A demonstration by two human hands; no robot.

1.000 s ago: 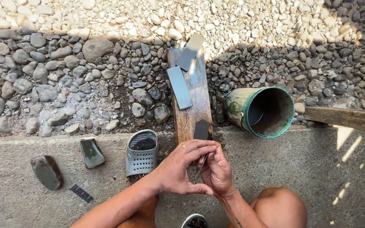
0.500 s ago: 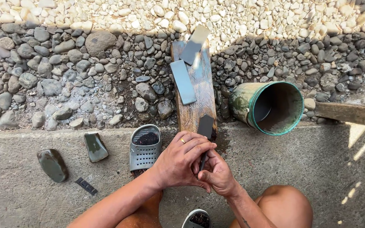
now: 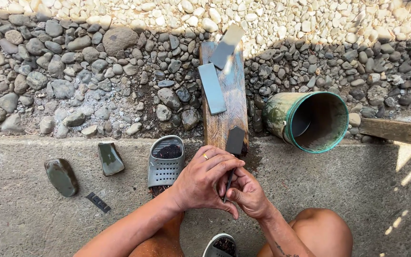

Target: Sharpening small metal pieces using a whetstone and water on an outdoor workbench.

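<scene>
Here, closest to the camera, the right hand (image 3: 249, 192) grips a thin dark blade (image 3: 228, 183), and the left hand (image 3: 204, 178) folds over it, fingers pressed on the metal, probably to steady it. Beside them lies a grey sandal (image 3: 166, 162) on the concrete. Just beyond, a small dark whetstone (image 3: 235, 141) rests on the near end of a wooden plank (image 3: 234, 102), within easy reach. Farther up the plank lies a long grey sharpening stone (image 3: 211, 89); a green bucket (image 3: 310, 121) lies tipped on the pebbles.

Outdoor yard work spot: concrete slab (image 3: 348, 200) w/ river pebbles (image 3: 82, 71), sharpening stones on plank (image 3: 224, 119).
</scene>
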